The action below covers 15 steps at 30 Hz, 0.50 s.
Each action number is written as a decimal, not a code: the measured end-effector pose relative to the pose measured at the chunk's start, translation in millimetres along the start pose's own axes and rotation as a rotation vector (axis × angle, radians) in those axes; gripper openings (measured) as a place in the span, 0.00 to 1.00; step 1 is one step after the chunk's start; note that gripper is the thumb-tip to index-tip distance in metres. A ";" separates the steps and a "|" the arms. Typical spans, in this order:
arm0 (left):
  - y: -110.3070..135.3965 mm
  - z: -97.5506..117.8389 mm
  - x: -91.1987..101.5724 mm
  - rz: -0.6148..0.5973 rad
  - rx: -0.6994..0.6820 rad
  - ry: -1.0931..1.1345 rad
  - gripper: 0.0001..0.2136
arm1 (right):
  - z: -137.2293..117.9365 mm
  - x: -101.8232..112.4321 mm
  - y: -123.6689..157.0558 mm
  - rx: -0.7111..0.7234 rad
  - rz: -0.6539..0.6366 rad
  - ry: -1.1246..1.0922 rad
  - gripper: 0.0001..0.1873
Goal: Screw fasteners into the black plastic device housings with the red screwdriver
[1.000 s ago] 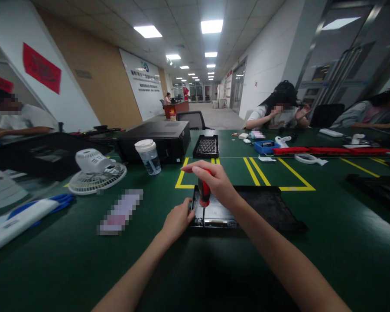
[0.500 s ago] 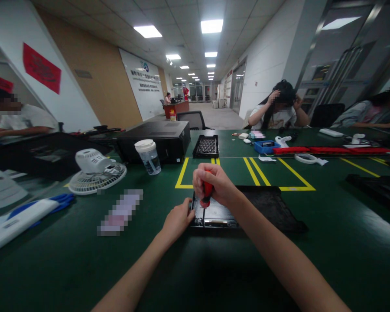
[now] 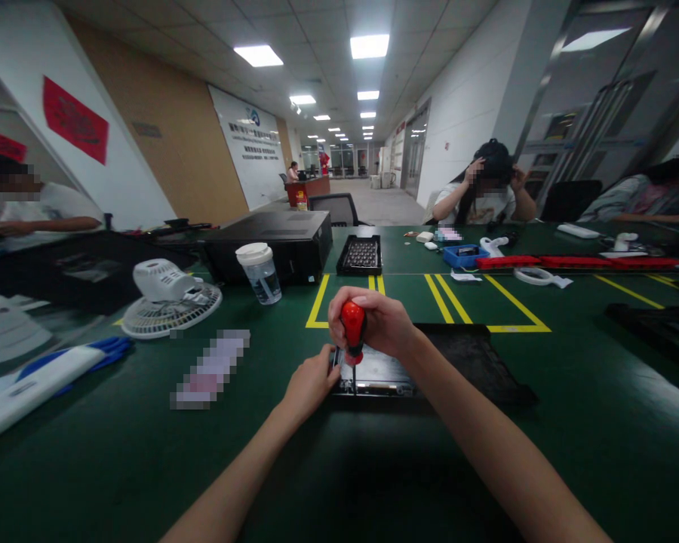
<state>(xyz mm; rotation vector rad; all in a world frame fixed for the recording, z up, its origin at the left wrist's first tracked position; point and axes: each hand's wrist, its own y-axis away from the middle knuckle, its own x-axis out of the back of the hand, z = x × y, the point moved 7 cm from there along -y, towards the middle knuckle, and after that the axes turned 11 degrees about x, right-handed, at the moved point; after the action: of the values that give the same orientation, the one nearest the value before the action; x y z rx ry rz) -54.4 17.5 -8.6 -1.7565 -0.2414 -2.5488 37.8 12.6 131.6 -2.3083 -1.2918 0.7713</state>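
Observation:
My right hand (image 3: 376,323) is closed around the red handle of a screwdriver (image 3: 353,332) that stands upright, its tip down on the near left corner of a silver flat drive (image 3: 380,375). The drive lies in a black tray (image 3: 475,366) on the green table. My left hand (image 3: 310,382) presses against the drive's left edge, fingers curled on it.
A white desk fan (image 3: 167,296), a lidded cup (image 3: 259,271) and a black computer case (image 3: 271,243) stand at the back left. A black tray of small parts (image 3: 361,255) and a blue bin (image 3: 462,255) sit beyond yellow floor-tape lines. Other people sit around the table.
My right hand has re-gripped and turned on the screwdriver handle; its red top now shows toward me. The left hand has stayed on the drive.

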 end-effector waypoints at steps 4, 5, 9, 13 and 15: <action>-2.1 -2.1 -1.2 0.020 -0.013 0.005 0.16 | -0.2 1.2 0.2 -0.015 -0.035 0.006 0.12; -2.6 -2.7 -1.7 0.023 -0.014 0.008 0.16 | -0.2 1.8 0.2 -0.017 -0.039 0.007 0.12; -4.0 -3.3 -2.9 0.035 -0.033 0.023 0.16 | -0.9 3.1 0.5 -0.010 -0.053 -0.010 0.12; -4.4 -2.6 -2.7 0.052 -0.057 0.026 0.14 | -0.5 5.3 1.2 -0.012 -0.051 -0.004 0.12; -4.2 -2.2 -2.4 0.053 -0.064 0.025 0.14 | -0.3 7.6 1.4 -0.015 -0.043 0.007 0.12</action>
<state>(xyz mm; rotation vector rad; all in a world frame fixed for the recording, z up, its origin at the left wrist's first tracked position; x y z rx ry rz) -56.0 21.2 -12.0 -1.7260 -0.1122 -2.5673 42.1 18.4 129.0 -2.2847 -1.3438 0.7410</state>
